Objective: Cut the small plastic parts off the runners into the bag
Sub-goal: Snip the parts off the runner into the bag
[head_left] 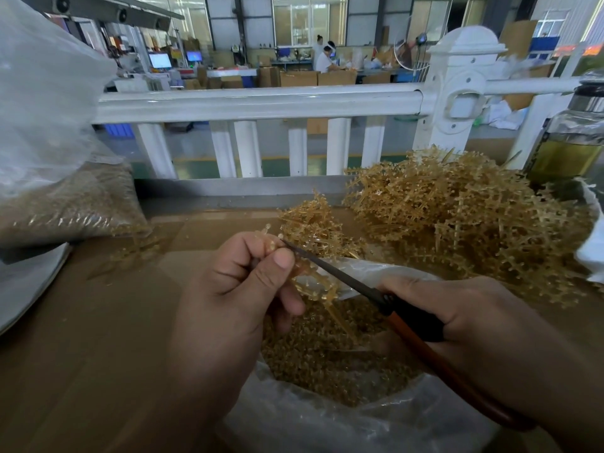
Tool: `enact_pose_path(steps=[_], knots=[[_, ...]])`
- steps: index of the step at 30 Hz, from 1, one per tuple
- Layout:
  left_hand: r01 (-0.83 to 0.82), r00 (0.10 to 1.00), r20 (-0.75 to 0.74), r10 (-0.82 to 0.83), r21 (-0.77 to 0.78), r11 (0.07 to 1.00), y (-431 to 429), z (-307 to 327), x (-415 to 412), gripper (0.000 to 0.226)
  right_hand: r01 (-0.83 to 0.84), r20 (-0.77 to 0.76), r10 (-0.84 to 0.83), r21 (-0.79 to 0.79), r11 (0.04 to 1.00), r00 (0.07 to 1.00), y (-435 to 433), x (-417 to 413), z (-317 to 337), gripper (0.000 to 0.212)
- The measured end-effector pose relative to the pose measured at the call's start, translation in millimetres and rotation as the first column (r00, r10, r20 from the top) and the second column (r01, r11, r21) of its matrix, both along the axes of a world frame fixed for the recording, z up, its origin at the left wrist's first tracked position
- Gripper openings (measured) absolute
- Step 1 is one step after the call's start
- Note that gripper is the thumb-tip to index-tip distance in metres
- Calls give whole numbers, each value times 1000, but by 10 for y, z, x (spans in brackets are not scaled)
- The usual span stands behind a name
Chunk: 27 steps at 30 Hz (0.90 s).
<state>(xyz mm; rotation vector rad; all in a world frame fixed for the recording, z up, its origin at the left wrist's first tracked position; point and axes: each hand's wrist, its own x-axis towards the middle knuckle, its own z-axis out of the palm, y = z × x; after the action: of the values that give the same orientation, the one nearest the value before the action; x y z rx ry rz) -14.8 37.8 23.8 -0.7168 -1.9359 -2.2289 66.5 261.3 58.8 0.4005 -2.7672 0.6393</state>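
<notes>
Amber translucent plastic runner (310, 282) w/ small parts is hanging over the open clear plastic bag (327, 420), pinched by left hand (235, 289). Right hand (457, 308) is gripping orange-handled scissors (408, 318), blades nearly closed. Brown cardboard tabletop (98, 322); white railing (261, 103), factory floor beyond.

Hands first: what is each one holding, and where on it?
The left hand pinches an amber runner near its top end, over the open bag. The right hand grips scissors by the black-and-orange handle.
</notes>
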Motion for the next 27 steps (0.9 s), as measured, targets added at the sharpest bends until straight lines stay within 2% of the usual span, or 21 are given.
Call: enact_pose_path(steps=[4,7,11,17,27], knots=[[14,1000,4,-14,24,1000,19,5,12,15,24,24,-24,2,1000,999,-6,-6,2,58],[12,1000,3,-12,25,1000,23,6,25,19,32,95,-29,-31,999,995,-16,-16,-1,58],[-11,1000,-7,11,13,1000,23,17,44,24,37,107,-32,-44,998,994,-14,-14,-9,55],[-45,998,36,43,57,997,37,24,37,10,46,131,-40,-47,998,991,-19,-17,-12,56],[-61,998,33,62,-24,998,48,-38,36,14,19,138,-13,-45,999,990,-48,10,14,54]])
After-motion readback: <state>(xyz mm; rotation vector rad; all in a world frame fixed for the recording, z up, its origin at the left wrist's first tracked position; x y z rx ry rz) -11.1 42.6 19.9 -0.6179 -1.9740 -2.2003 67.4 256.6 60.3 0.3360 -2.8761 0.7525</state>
